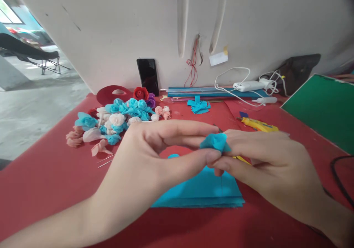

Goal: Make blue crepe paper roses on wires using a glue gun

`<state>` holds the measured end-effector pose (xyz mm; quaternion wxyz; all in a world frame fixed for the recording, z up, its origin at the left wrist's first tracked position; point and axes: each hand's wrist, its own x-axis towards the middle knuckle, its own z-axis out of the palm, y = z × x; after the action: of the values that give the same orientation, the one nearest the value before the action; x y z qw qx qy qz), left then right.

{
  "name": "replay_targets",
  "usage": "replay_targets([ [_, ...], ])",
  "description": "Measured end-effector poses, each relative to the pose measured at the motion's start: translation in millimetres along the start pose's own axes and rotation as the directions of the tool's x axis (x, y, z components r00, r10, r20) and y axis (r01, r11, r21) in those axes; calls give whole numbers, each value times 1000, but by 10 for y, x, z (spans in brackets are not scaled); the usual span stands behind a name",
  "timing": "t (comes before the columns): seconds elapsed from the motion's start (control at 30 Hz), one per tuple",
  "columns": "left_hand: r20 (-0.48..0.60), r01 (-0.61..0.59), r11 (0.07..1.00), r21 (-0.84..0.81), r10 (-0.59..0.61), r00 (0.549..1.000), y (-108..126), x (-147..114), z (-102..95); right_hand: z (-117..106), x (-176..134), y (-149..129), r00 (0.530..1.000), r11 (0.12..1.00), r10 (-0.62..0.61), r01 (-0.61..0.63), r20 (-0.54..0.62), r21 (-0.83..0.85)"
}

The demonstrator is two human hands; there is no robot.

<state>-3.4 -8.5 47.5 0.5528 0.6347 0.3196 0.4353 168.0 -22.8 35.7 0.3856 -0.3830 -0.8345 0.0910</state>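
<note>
Between my two hands, raised above the table, is a small blue crepe paper flower [214, 141] with folded petals. My left hand [155, 150] pinches it from the left, thumb in front and fingers behind. From the right, my right hand [262, 159] grips its lower edge between thumb and fingers. A thin wire seems to hang below the fingertips. Under the hands lies a stack of blue crepe paper sheets [199, 194], partly covered by them. The flower's underside is hidden by my fingers.
Finished paper flowers [116, 119] are heaped at the left. Blue paper strips [198, 106] lie near the back. A yellow utility knife [258, 124] is behind my right hand. A phone [148, 76] leans on the wall; a white power strip [249, 86] and green board [323, 109] are at right.
</note>
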Motion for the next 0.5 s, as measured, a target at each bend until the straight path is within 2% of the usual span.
replay_targets([
  [0.13, -10, 20, 999, -35, -20, 1000, -8, -3, -1, -6, 4, -4, 1000, 1000, 8, -8, -8, -22],
  [0.27, -32, 14, 1000, 8, -13, 999, -21, -15, -7, -8, -7, -9, 997, 992, 75, -75, 0, 101],
  [0.4, -11, -12, 999, 41, 12, 1000, -25, -14, -5, 4, -36, -22, 989, 972, 149, -145, -6, 187],
  [0.5, -8, -14, 999, 34, 14, 1000, -31, -14, 1, -2, -52, -33, 982, 952, 185, -189, 41, 242],
])
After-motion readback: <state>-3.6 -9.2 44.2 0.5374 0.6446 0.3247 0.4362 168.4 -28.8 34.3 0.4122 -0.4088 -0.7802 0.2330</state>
